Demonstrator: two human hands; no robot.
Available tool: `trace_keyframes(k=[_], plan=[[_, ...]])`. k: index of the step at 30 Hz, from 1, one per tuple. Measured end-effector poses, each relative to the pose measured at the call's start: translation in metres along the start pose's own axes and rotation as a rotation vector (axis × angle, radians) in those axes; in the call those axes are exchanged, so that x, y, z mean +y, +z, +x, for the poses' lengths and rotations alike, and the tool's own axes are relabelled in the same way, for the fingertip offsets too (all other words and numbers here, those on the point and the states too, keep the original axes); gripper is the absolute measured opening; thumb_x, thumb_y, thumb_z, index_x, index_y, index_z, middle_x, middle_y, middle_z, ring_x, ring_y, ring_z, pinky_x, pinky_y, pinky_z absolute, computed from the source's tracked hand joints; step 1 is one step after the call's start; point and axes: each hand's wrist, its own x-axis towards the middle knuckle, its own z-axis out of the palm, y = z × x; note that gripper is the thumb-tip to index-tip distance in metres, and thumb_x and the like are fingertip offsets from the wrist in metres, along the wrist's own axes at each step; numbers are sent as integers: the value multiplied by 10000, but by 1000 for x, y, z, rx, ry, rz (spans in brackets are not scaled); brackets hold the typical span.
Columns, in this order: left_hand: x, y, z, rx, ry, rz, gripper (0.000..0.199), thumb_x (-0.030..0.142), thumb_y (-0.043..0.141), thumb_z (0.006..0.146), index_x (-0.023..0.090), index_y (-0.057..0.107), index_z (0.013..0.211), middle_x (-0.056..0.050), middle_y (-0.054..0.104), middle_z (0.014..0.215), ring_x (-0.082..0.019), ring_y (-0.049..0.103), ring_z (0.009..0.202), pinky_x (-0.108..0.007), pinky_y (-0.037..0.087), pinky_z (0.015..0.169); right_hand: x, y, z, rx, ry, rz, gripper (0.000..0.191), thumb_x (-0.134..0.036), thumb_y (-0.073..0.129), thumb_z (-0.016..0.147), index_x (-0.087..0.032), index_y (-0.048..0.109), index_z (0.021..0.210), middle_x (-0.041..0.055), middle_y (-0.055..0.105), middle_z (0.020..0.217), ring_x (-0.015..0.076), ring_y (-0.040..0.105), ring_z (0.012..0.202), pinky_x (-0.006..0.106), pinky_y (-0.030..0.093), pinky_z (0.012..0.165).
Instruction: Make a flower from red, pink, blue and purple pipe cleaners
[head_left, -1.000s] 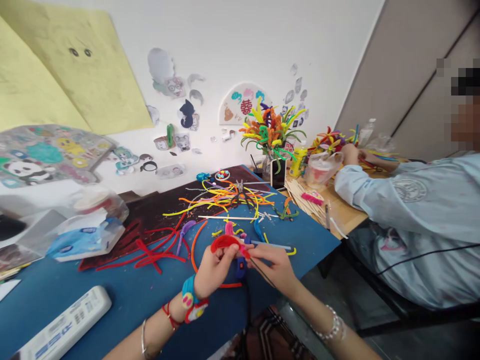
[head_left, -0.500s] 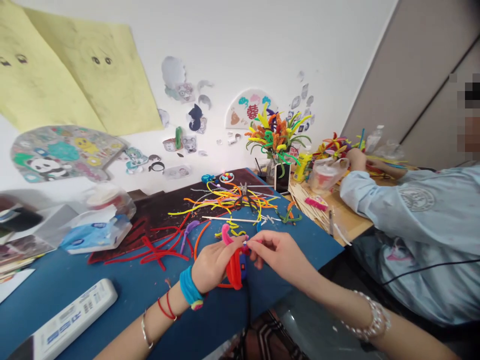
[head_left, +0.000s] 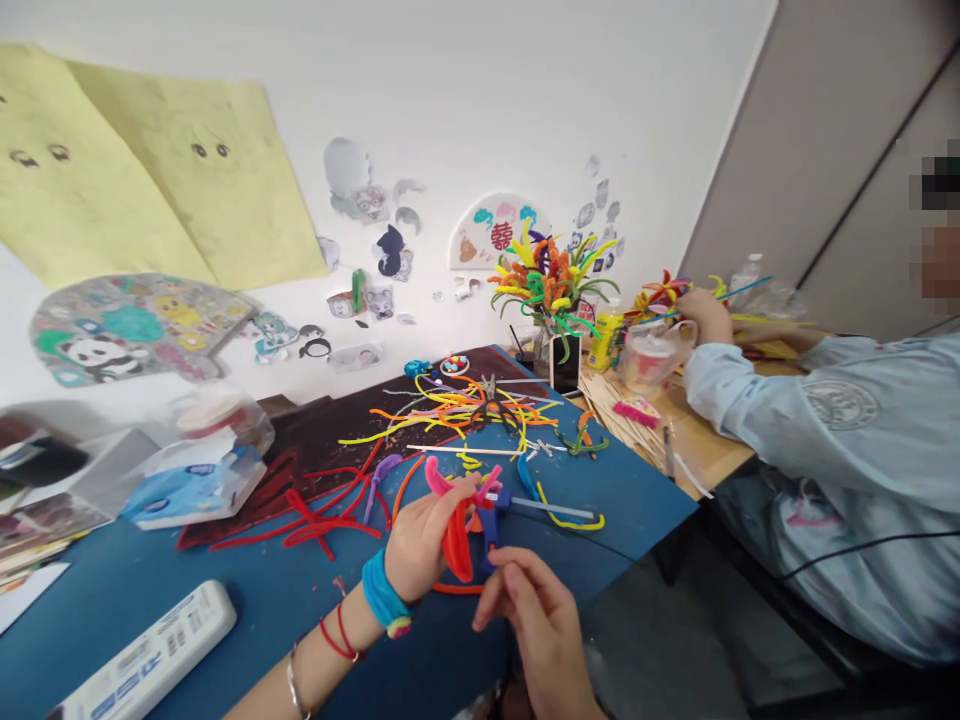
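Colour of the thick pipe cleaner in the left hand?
Red, best seen in the head view: the pipe cleaner sits in the left hand.

A red double-happiness character [head_left: 502, 235] stands on the white fan-shaped paper [head_left: 474, 245] on the wall [head_left: 450, 90]

Just behind the left hand [head_left: 424, 540], the wrist wears a wide blue fabric band [head_left: 384, 592] with a small pink-and-yellow charm [head_left: 399, 627]; a thin red cord [head_left: 336, 638] and a slim silver bangle [head_left: 291, 690] sit further up the forearm.

Red and pink pipe cleaners [head_left: 454, 535], dark blue mat [head_left: 630, 510]
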Motion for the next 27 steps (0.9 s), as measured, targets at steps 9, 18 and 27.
trace_keyframes(k=[9,18,27], plan=[[3,0,3,-11,181,-98,319,150,425,933,104,441,1248,-189,633,1183,-216,593,1128,-348,544,896,-43,-22,39,-132,-247,-671,252,-230,604,815,-209,631,1065,64,673,1001,201,607,918,348,473,855],[13,-18,16,-2,367,-93,295,92,410,927,83,471,1215,-198,673,1090,-222,588,1131,-326,556,857,-62,-36,80,-604,468,-113,282,-394,560,851,-121,616,805,45,679,672,29,443,374,160,209,347],[15,-21,11,-194,257,-138,403,165,412,931,130,406,1332,-124,670,1145,-181,635,1061,-263,558,848,-70,-26,93,-850,645,-154,454,-348,721,712,-109,626,1087,-72,539,526,12,322,359,163,188,343]])
